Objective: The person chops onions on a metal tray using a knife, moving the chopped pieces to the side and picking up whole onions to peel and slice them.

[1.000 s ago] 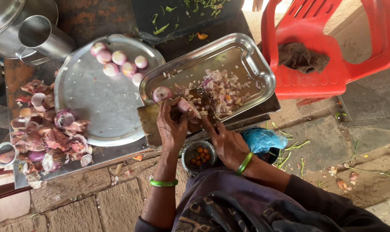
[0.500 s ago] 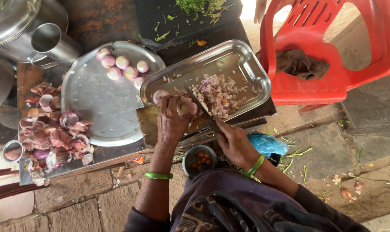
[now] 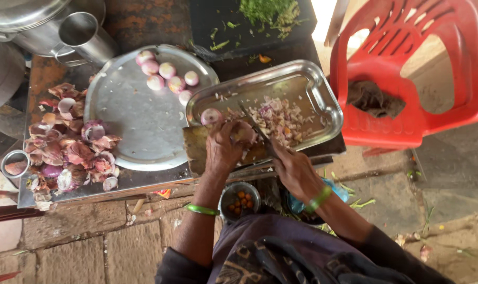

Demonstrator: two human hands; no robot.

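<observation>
Red plastic fills the upper right, where a moulded chair (image 3: 407, 79) carries a crumpled brown rag (image 3: 375, 99) on its seat. Left of it lies a round steel plate (image 3: 139, 115) with a cluster of peeled pale-pink onions (image 3: 166, 78) near its far rim, and touching its right side is a rectangular steel tray (image 3: 312, 89) piled with chopped onion pieces (image 3: 278, 118). A heap of purple-red onion skins (image 3: 70, 152) covers the metal surface to the left of the plate, with a steel jug (image 3: 86, 37) above it. At the tray's near edge sits a worn wooden chopping board (image 3: 197, 150). The left hand (image 3: 224, 150) presses down on the board with fingers curled tightly around a peeled half onion (image 3: 243, 131), just beside a cut onion half (image 3: 211, 116) resting at the tray's rim. The right hand (image 3: 297, 171) is clenched fully around the handle of a dark-bladed kitchen knife (image 3: 254, 126), whose blade slants across the held onion toward the chopped pile. Each wrist wears a green bangle (image 3: 201, 209). Below the board, a small steel bowl of orange-red berries (image 3: 241, 199) stands on the stone floor.
</observation>
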